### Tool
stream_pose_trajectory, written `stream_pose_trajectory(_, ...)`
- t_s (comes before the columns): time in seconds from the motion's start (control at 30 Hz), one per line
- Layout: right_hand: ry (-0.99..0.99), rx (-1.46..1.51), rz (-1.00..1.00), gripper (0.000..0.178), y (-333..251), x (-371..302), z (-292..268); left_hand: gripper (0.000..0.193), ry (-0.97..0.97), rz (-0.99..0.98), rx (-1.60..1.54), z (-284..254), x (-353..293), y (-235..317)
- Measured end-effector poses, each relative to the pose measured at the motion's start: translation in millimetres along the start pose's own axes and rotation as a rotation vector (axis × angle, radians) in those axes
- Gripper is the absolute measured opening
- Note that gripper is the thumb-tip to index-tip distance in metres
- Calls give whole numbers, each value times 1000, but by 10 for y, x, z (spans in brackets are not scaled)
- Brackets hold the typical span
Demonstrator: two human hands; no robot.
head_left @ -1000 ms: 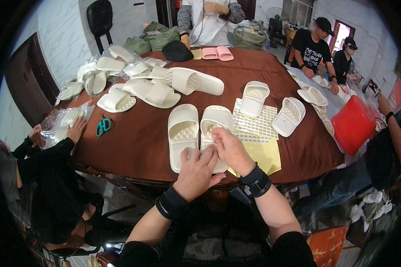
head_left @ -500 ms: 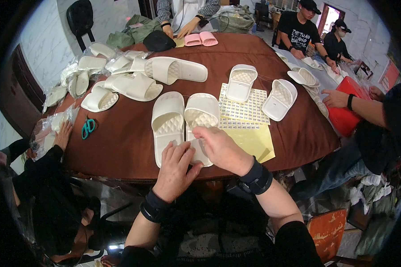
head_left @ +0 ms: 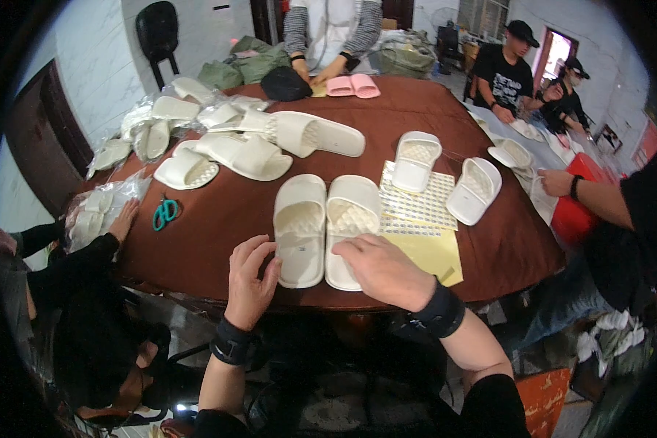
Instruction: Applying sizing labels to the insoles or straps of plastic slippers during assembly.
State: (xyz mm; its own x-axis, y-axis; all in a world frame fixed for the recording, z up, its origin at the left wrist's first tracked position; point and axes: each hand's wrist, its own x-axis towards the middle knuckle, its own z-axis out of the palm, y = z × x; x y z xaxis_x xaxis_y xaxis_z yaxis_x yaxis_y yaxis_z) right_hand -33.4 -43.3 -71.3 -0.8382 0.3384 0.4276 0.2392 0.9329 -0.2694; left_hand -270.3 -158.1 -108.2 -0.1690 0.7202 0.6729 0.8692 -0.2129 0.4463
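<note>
One blurred label (head_left: 302, 250) marks the front left slipper (head_left: 299, 223).

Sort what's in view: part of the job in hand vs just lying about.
Likely in the job:
cream slipper pair, right hand over one
yellow sheets beside them

Apparently lying about:
teal scissors
pink slippers
black cap

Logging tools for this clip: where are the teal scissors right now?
In the head view, the teal scissors lie left of centre on the brown tablecloth, just below a white slipper.
</note>
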Motion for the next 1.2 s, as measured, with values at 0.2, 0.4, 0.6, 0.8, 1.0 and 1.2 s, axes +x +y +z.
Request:
stream_pose_trajectory(0.2,-179,67,33,29,-6,362,-167,12,79,-135,-204,76,75,-316)
stream_pose_trajectory(0.4,-196,-90,132,37,89,643,53,13,31,-119,-218,74,25,-338)
stream_pose_trajectory(0.6,-189,-206,134,26,92,782,226,12,17,-126,-208,24,-50,-334)
stream_pose_trajectory(0.8,-96,-321,-77,19,256,726,211,14,13,-92,-265,95,34,-314)
stream_pose_trajectory(1.0,140,-194,17,24,-15,779,49,17,19,-258,-235,7,-47,-356)
stream_pose_trajectory(1.2,276,-264,-26,23,76,568,-369,16,-59,-277,-275,50,-28,-369)
